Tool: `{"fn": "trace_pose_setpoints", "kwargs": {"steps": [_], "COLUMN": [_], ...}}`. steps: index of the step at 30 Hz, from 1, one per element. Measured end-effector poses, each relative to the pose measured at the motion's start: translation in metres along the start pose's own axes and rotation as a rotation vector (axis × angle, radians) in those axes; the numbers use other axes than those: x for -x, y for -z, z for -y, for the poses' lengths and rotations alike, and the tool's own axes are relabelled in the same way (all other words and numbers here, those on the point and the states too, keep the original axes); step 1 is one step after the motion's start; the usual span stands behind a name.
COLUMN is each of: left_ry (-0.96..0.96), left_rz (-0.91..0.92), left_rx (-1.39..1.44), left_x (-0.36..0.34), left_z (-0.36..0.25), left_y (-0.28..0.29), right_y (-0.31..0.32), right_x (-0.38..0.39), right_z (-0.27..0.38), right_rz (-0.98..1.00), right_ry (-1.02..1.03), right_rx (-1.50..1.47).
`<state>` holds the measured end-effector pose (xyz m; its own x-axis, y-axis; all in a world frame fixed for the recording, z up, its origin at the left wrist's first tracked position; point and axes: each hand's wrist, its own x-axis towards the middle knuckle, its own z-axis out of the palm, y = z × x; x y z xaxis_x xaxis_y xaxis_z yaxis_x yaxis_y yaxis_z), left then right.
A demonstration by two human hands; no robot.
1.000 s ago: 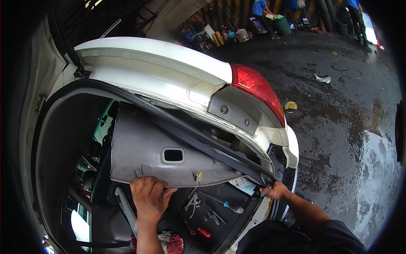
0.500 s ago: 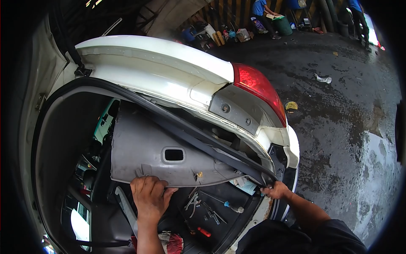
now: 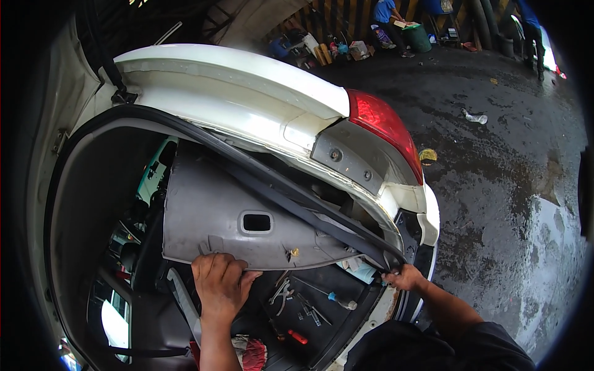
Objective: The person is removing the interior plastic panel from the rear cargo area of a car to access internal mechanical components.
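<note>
My left hand (image 3: 220,284) grips the lower edge of a grey plastic trim panel (image 3: 210,204), fingers curled over it. The panel has a rectangular opening and lies inside the open back of a white car (image 3: 247,80). My right hand (image 3: 402,277) is closed round the lower end of the black rubber seal (image 3: 322,210) where it meets the panel's corner; its fingertips are partly hidden. Under my hands, pliers (image 3: 281,294), a blue-handled screwdriver (image 3: 339,300), several small metal tools and a red-handled tool (image 3: 297,336) lie on the dark cargo floor (image 3: 312,284).
A red tail light (image 3: 380,123) sits beside the opening. On the dark wet garage floor (image 3: 495,161) are a white scrap (image 3: 473,117) and a yellow object (image 3: 427,156). Two other people in blue tops (image 3: 383,12) (image 3: 528,18) stand at the back among barrels and clutter.
The view has shifted slightly, so the car sits a little higher and further right. Both my hands keep their hold. The person at the far right has moved a little.
</note>
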<state>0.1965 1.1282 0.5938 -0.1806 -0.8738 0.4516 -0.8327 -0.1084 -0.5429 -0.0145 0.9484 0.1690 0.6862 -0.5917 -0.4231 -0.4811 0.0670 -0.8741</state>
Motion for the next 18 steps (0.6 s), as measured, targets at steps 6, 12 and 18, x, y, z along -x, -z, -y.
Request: {"fn": "trace_pose_setpoints", "kwargs": {"steps": [6,12,18], "left_ry": [-0.018,-0.006,-0.001], "left_rz": [-0.011,-0.012,0.0], "left_rx": [0.018,-0.009,-0.004], "left_x": [0.0,-0.001,0.001], "left_z": [0.001,-0.001,-0.001], "left_y": [-0.002,0.0,-0.001], "right_y": [-0.002,-0.002,-0.002], "right_x": [-0.003,-0.003,-0.001], "right_z": [-0.007,-0.007,-0.006], "right_rz": [0.025,-0.005,-0.036], "right_ry": [0.007,0.021,0.018], "right_rx": [-0.039,-0.019,0.001]}}
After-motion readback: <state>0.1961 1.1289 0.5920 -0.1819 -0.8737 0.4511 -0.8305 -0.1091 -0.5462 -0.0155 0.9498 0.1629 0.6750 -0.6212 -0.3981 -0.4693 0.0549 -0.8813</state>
